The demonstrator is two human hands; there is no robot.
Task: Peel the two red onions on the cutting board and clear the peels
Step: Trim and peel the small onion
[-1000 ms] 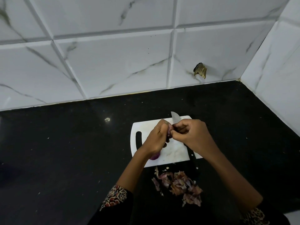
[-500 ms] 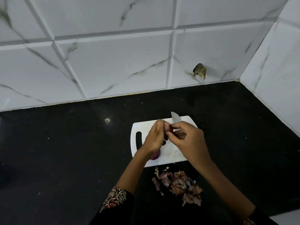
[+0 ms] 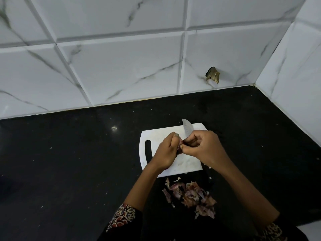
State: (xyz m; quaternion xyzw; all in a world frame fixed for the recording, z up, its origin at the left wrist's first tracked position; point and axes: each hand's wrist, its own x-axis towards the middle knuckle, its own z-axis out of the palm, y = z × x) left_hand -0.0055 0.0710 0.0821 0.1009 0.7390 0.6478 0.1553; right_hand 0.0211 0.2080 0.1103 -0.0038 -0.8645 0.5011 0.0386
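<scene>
1. We see little of the onion (image 3: 179, 148): a purple sliver between our two hands, held above the white board (image 3: 184, 164). How much skin it carries we cannot tell.
2. A heap of purple-brown peels (image 3: 191, 193) lies on the black bench (image 3: 69, 162), just near of the board.
3. Our left hand (image 3: 166, 152) curls its fingers round the onion, thumb on top.
4. Our right hand (image 3: 203, 147) has its fingers curled, the tips pinching at the onion's right side.
5. A knife (image 3: 187, 130) lies on the board, its blade pointing far, its handle hidden under our right hand and wrist.
6. Both forearms reach in from the near edge, meeting over the board.
</scene>
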